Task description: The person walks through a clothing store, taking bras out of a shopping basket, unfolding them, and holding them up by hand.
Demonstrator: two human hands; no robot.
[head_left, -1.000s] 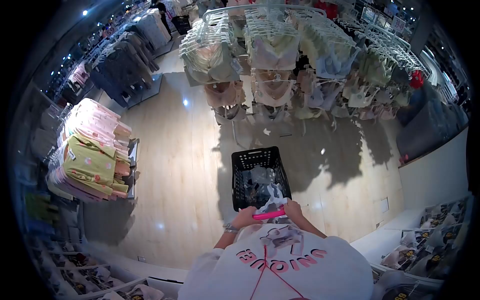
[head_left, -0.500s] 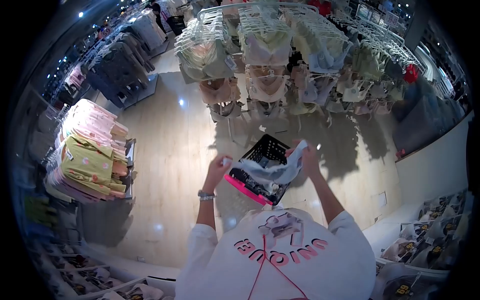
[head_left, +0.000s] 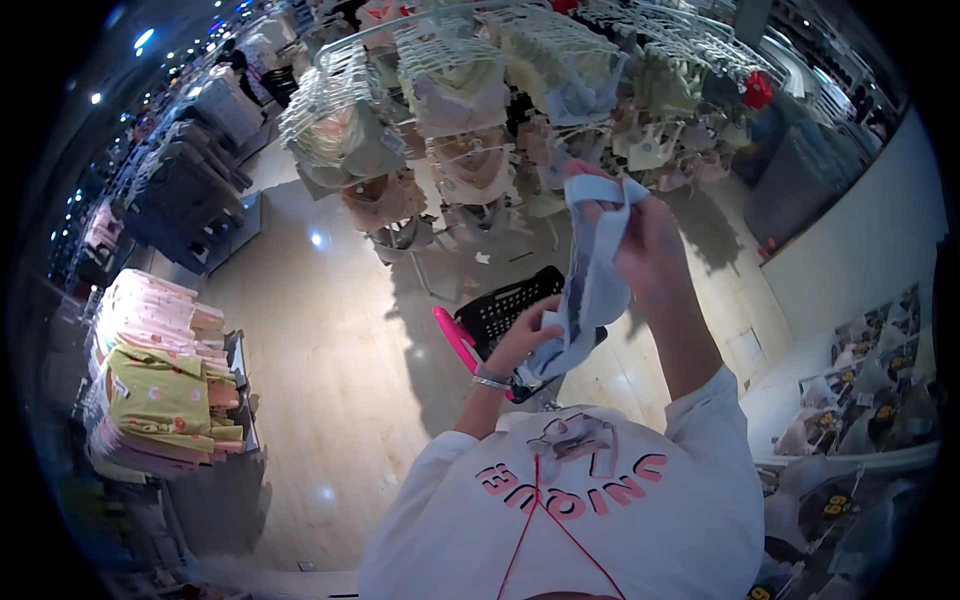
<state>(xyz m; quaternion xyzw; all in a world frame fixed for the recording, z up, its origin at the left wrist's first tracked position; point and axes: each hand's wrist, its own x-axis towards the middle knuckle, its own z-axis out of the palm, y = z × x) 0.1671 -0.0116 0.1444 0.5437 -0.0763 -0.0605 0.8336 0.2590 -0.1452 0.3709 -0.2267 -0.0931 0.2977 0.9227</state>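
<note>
A pale blue bra (head_left: 598,285) hangs stretched between my two hands, its upper end higher and farther from me than its lower end. My right hand (head_left: 648,240) is raised, its fingers closed on the band and strap at the top. Lower down, my left hand (head_left: 522,338) grips the other end near the cup edge. Behind and below the bra is a black shopping basket (head_left: 497,312) with a pink handle (head_left: 455,338). The bra and my left hand cover part of the basket, so its contents are mostly hidden.
Racks of hanging bras (head_left: 455,95) stand ahead. Pink and green pyjamas (head_left: 160,390) hang at the left, with dark clothes (head_left: 185,195) beyond them. Packaged bras (head_left: 850,400) line a shelf at the right. A white partition (head_left: 850,240) runs along the right side.
My right hand has risen and moved away with one end of the bra, turning it from level to nearly upright. My left hand has shifted right, over the basket. The view has turned slightly.
</note>
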